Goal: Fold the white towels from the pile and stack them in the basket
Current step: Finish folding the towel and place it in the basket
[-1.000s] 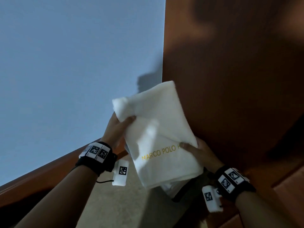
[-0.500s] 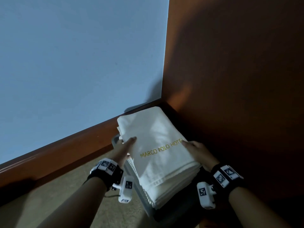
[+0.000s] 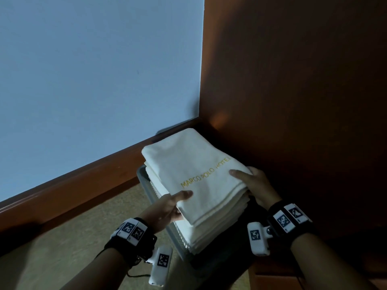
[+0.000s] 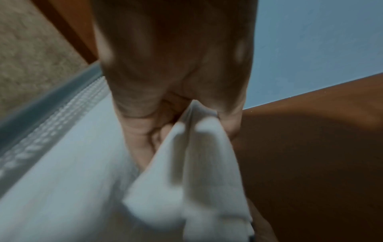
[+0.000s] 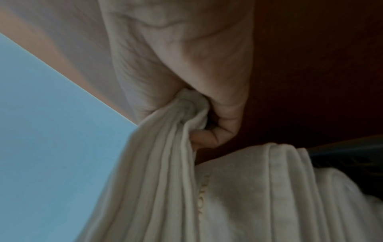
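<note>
Evidently squaring it up, both hands pinch the folded towel (image 3: 194, 174): left hand (image 3: 167, 210) at its lower-left corner, right hand (image 3: 254, 185) at its right edge, atop the basket (image 3: 144, 174) stack, frame centre.

Soft white terry cloth on the top towel (image 3: 194, 172), gold stitched lettering across it. The basket (image 3: 146, 181) looks like grey perforated plastic. Carpet (image 3: 62, 248) is rough, matt beige; wood panel (image 3: 293, 80) smooth, faintly glossy reddish-brown.

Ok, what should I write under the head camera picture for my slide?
Both hands, left hand and right hand, set a folded Marco Polo Hotel towel on the stack in the basket.
</note>
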`<state>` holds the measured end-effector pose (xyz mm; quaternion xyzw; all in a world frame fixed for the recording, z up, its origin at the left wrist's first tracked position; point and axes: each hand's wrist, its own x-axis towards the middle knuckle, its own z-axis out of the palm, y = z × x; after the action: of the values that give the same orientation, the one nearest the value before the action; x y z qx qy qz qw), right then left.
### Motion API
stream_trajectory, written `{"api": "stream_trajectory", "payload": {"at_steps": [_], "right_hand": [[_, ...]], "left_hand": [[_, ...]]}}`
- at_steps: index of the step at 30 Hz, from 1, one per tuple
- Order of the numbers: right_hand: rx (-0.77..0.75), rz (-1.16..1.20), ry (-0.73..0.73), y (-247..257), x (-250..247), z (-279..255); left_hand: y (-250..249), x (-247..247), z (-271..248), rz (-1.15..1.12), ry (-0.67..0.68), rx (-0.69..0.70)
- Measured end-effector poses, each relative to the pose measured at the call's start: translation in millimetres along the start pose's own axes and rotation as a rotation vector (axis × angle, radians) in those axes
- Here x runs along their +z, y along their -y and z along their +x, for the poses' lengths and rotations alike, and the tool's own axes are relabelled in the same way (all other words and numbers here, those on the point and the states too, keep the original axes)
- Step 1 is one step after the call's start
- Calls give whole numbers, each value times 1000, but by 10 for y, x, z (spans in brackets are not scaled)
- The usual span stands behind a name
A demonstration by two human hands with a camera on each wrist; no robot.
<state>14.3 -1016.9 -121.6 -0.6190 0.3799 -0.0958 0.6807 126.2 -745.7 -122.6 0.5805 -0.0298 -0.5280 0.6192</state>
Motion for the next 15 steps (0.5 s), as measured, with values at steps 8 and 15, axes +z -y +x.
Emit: {"api": "stream_trajectory", "payload": {"at_steps": [8,15], "right_hand": [[144,-135,1,-380,-153,-120],[196,-235,-100,-416,-181,-416]], "left_hand": [[273,-121,3,318,-142,-63],[-77,-498,345,244,-561,161]]}}
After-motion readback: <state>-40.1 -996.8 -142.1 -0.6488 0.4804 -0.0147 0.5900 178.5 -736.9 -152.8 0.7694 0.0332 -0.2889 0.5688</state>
